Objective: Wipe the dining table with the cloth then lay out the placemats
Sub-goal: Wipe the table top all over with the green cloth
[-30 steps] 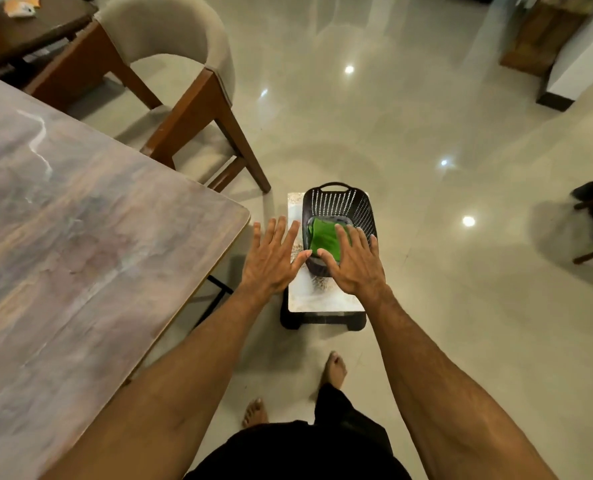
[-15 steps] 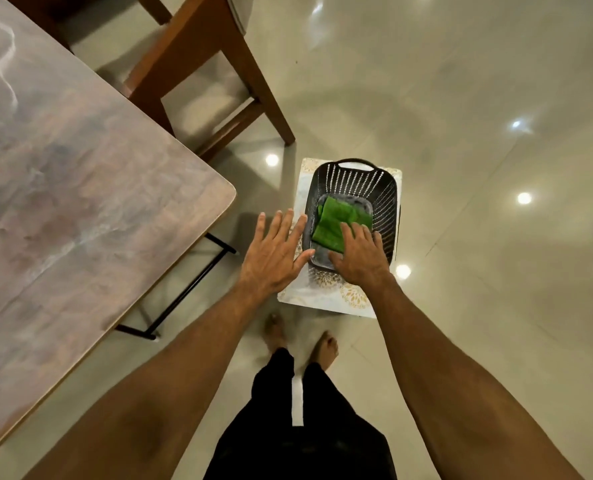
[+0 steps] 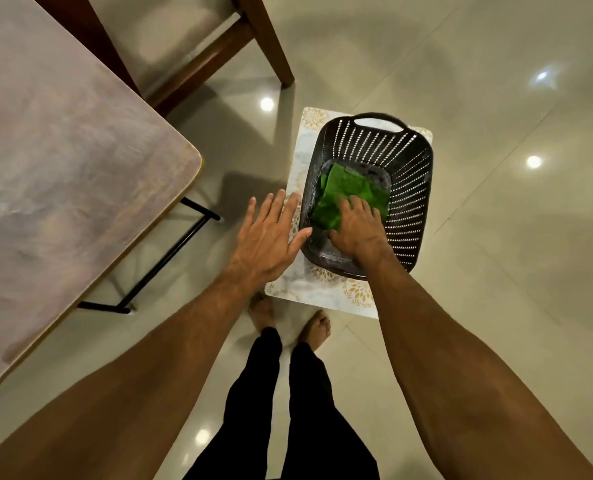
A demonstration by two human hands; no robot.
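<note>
1. Fingers point(image 3: 361, 211) of our right hand point(image 3: 357, 233) press down on the folded green cloth point(image 3: 347, 195) at the bottom of the black slotted plastic basket point(image 3: 411, 188); they lie curled over its near edge, though whether they have pinched it yet we cannot tell.
2. Our left hand point(image 3: 267, 239) hovers spread and empty just beside the basket's near wall, likely ready to steady it.
3. That basket stands on a pale placemat with gold floral print point(image 3: 323, 289), itself atop a low stand on the glossy tiled floor point(image 3: 496, 271), near the corner of the grey-brown marbled dining table point(image 3: 63, 161).
4. We judge the task barely begun: the cloth must be lifted out before any wiping, and the tabletop carries nothing in view.
5. A wooden chair point(image 3: 219, 46) stands beyond the table corner.
</note>
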